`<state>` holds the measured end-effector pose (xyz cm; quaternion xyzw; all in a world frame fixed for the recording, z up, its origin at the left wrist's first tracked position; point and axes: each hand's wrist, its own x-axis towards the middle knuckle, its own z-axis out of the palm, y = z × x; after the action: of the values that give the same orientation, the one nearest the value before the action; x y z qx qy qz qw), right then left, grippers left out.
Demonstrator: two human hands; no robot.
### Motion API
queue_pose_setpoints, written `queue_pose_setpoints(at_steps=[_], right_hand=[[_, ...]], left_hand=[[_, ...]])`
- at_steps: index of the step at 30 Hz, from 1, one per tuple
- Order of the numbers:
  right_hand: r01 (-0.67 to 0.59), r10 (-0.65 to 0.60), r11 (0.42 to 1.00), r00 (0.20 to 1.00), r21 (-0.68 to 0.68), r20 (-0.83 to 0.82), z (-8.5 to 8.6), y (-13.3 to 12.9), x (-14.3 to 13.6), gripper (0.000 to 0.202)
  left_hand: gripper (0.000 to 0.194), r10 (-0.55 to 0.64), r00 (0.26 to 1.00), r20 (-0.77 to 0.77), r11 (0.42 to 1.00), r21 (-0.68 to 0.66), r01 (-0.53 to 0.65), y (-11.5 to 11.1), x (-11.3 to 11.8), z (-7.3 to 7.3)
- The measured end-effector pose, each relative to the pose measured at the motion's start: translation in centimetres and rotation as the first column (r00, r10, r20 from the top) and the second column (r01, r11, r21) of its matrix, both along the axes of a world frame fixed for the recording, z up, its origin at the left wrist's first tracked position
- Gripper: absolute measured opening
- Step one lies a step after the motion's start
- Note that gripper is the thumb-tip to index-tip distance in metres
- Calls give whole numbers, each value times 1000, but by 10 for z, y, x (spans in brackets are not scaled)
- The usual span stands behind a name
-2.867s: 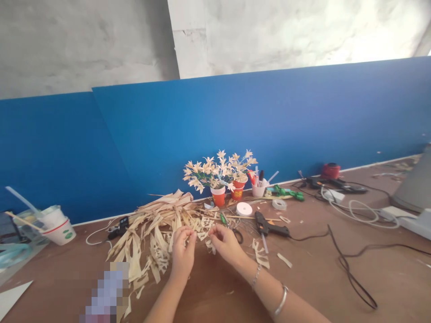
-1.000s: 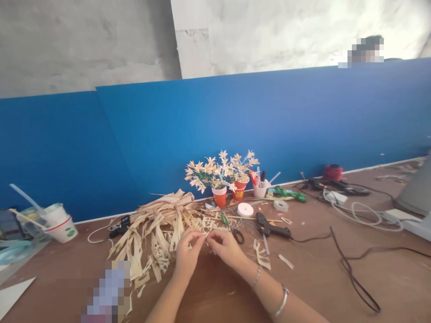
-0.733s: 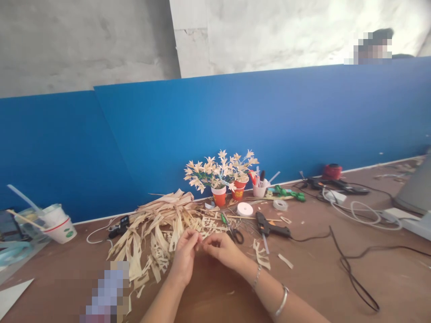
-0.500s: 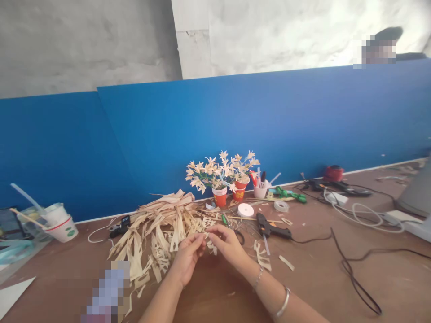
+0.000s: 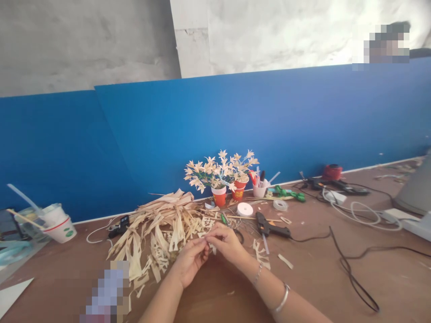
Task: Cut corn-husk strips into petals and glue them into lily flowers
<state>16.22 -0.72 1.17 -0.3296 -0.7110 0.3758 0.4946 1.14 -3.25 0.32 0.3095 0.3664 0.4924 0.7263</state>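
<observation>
Bringing left hand [image 5: 190,261] and right hand [image 5: 227,242] from slightly apart to tip contact, apparently for fine work. Pinching with both; cannot tell on what, hidden between tips. Note husks [image 5: 160,237] just beyond, flowers [image 5: 210,167] farther back.

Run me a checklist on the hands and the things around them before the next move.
1. Hands brought together: ok. The fingertips of the left hand and right hand appear to meet.
2. Piece held between the fingertips: cannot tell. Anything there is too small or hidden.
3. Scissors fully in sight: not ok. The right hand partly covers them.
4. Glue gun set down away from the hands: ok. It lies on the brown table, to the right of the right hand.
5. Glue gun hot or cold: cannot tell. Nothing visible shows it.
6. Red cups with pale flowers upright: ok.
</observation>
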Motion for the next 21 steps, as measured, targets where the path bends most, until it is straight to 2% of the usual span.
queue_pose_setpoints(at_steps=[7,14,17,21], right_hand=[[111,-111,994,992,-4,63,0,-2,-3,21],[163,-168,985,979,48,120,-5,-2,-4,19],[179,-186,981,976,69,114,-5,-2,-4,20],[182,-183,983,980,28,74,-3,-1,-2,26]], left_hand=[[27,48,959,-279,978,209,12,-3,6,5],[32,66,923,-379,957,287,49,0,7,2],[32,110,910,-400,957,290,12,1,8,1],[30,158,900,-406,954,296,-34,0,9,2]])
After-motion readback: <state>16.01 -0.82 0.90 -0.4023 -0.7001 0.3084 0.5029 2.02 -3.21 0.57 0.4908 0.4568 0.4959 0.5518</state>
